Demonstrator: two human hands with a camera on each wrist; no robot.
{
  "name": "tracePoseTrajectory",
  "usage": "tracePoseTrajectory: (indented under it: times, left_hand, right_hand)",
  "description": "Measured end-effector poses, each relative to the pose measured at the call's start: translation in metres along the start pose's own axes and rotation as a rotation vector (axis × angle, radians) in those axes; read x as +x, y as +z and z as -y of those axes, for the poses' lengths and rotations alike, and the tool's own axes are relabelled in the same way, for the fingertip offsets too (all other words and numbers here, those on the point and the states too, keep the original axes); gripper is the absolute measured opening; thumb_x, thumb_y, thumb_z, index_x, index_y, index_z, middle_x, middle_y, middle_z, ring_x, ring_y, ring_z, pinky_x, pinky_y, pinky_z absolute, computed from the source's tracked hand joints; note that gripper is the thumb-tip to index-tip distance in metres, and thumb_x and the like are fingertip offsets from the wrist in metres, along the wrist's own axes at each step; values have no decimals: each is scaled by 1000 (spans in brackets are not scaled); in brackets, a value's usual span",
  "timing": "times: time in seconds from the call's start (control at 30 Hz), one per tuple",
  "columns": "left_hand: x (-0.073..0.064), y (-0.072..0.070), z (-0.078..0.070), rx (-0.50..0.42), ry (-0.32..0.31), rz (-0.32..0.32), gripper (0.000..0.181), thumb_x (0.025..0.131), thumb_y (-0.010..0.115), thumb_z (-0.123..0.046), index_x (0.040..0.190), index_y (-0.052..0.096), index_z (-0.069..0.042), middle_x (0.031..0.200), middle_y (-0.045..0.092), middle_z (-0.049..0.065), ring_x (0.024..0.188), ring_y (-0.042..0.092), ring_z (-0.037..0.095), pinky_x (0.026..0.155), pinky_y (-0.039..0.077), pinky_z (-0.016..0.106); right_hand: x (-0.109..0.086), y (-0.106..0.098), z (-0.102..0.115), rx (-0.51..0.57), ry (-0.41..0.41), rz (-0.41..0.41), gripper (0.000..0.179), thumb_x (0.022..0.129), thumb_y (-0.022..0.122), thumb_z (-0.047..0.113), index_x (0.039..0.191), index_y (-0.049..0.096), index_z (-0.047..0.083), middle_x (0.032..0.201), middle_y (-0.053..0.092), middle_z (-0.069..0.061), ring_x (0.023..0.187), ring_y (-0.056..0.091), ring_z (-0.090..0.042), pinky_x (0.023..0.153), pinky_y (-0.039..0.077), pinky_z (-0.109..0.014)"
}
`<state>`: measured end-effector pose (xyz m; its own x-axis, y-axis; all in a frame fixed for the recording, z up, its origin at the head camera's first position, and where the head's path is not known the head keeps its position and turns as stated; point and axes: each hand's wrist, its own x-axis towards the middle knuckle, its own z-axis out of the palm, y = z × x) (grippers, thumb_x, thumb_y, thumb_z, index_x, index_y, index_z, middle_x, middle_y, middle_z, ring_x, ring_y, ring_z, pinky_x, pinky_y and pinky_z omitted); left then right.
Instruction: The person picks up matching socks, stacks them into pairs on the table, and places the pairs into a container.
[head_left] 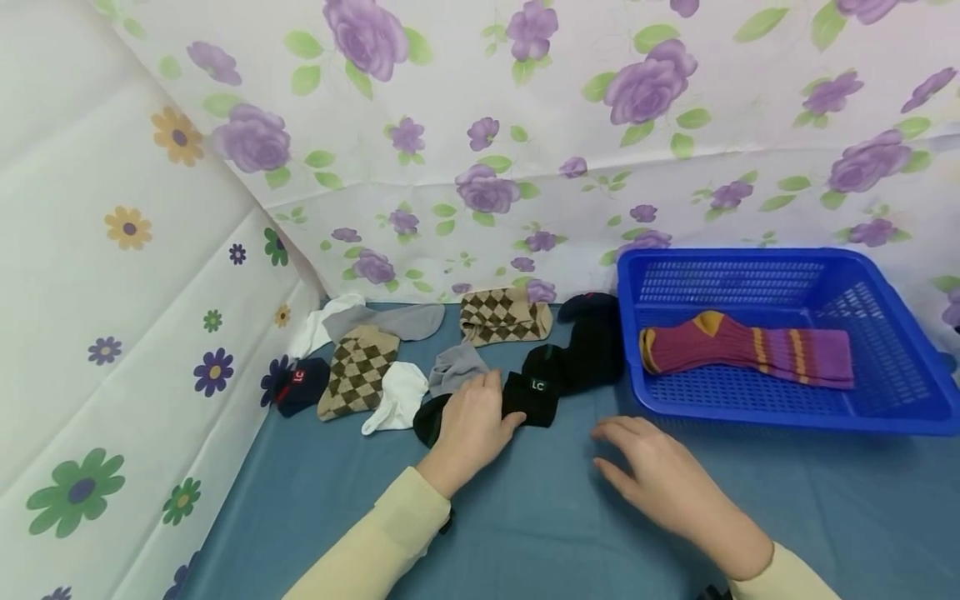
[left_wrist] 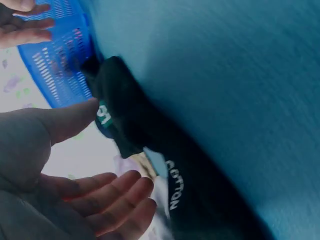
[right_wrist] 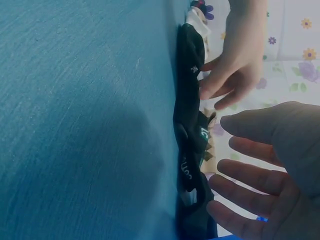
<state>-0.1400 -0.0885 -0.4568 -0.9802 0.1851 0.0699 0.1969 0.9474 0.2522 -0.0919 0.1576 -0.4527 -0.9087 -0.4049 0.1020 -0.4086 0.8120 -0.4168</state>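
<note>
My left hand (head_left: 468, 429) hovers over or touches a black sock (head_left: 528, 402) with a small LC label. In the left wrist view its thumb and fingers are spread apart, and the sock (left_wrist: 182, 175) with white lettering lies beside them, not gripped. Another black sock (head_left: 592, 354) lies to its right, against the basket. A grey sock (head_left: 453, 368) lies just beyond the left hand's fingers. My right hand (head_left: 660, 479) is held over the cloth in front of the blue basket (head_left: 757, 421). Its fingers are relaxed and hold nothing in the right wrist view.
A purple and maroon sock with yellow bands (head_left: 742, 350) lies in the basket. To the left are checked brown socks (head_left: 360, 371), a white sock (head_left: 397, 396), a navy sock (head_left: 302, 387) and a grey sock (head_left: 397, 321). Another checked sock (head_left: 504, 317) lies by the flowered back wall (head_left: 420, 183).
</note>
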Motion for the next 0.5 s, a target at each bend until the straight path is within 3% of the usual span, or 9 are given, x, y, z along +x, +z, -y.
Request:
tracePoseTrajectory:
  times: [0.13, 0.3, 0.5]
  left_hand:
    - [5, 9, 0, 0, -23, 66, 74, 78, 74, -42, 133, 44, -4, 114, 61, 13, 97, 61, 26, 75, 52, 39]
    - [6, 14, -1, 19, -19, 100, 64, 76, 77, -35, 126, 48, -7, 105, 65, 11, 86, 64, 26, 65, 51, 39]
    - [-2, 11, -3, -101, 67, 103, 58, 78, 76, -23, 129, 50, -13, 109, 65, 3, 90, 64, 19, 70, 53, 34]
  right_hand:
    - [0, 0, 1, 4, 14, 12, 32, 81, 73, 32, 111, 65, 25, 117, 63, 6, 111, 58, -14, 89, 51, -40]
    - [1, 0, 1, 8, 11, 10, 32, 81, 72, 32, 112, 65, 26, 117, 62, 8, 111, 58, -12, 89, 51, -39]
    - [0, -2, 7, 27, 22, 8, 33, 81, 73, 33, 112, 63, 29, 117, 62, 11, 110, 58, -9, 89, 51, -38]
